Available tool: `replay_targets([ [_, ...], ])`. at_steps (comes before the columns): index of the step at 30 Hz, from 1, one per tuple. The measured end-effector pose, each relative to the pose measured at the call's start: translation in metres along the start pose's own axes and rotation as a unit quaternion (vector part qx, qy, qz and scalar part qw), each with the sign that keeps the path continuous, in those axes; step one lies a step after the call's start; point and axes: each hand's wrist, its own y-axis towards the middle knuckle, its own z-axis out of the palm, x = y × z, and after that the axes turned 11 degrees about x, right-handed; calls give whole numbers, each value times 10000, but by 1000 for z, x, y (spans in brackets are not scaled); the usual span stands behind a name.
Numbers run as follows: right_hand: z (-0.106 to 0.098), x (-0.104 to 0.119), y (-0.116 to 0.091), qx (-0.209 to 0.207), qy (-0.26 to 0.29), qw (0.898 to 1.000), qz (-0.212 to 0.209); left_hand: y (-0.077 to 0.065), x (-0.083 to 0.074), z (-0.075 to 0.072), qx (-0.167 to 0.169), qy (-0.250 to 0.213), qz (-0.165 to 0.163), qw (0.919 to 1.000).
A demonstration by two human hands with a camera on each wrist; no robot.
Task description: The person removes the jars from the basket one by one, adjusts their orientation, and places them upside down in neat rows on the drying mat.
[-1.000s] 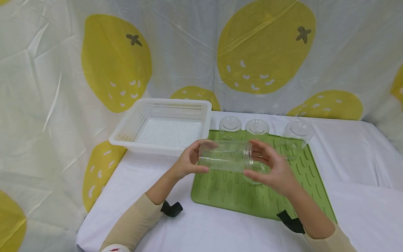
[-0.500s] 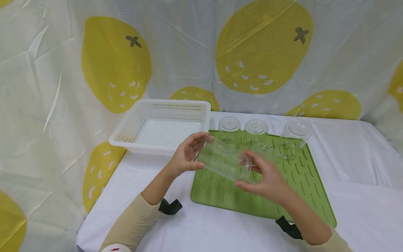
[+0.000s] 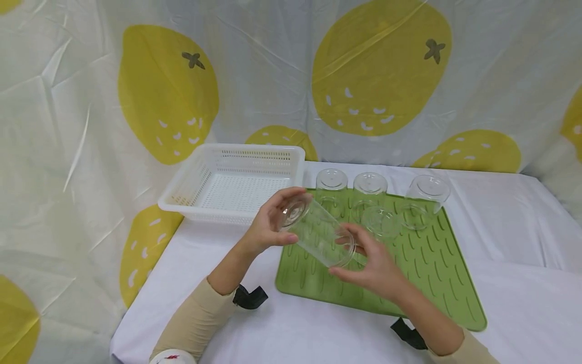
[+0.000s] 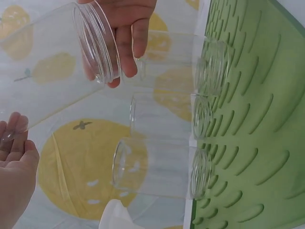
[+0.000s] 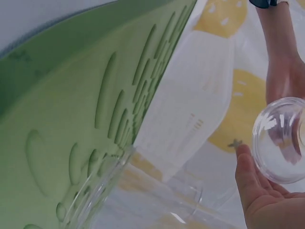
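Observation:
A clear glass jar (image 3: 320,235) is held in the air between both hands, tilted. Its base is at the upper left and its threaded mouth at the lower right. My left hand (image 3: 268,222) grips the base end, thumb in front and fingers behind. My right hand (image 3: 375,265) holds the mouth end between thumb and fingers. The threaded rim shows plainly beside the right hand (image 4: 128,24) in the left wrist view. Behind, upside-down jars stand on the green drying mat (image 3: 309,278): one jar (image 3: 332,189), another jar (image 3: 370,191) and a third jar (image 3: 427,196).
A nearer jar (image 3: 381,222) also stands on the mat, its lower part partly behind the right hand. A white perforated plastic basket (image 3: 182,206) sits left of the mat. White cloth (image 3: 318,333) covers the table, and a lemon-print curtain (image 3: 268,65) hangs behind.
The held jar has turned from level to tilted, its mouth end moving down and left with the right hand. The left hand has risen slightly with the base. The standing jars stay put.

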Motion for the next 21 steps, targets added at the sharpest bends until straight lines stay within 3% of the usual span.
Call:
replay_targets([
  [12,12,-10,5,370,409,9984,121,11,3,12,217,-76,58,9997],
  [21,18,-17,7,463,282,9982,263,13,9,18,379,-184,-122,9990],
])
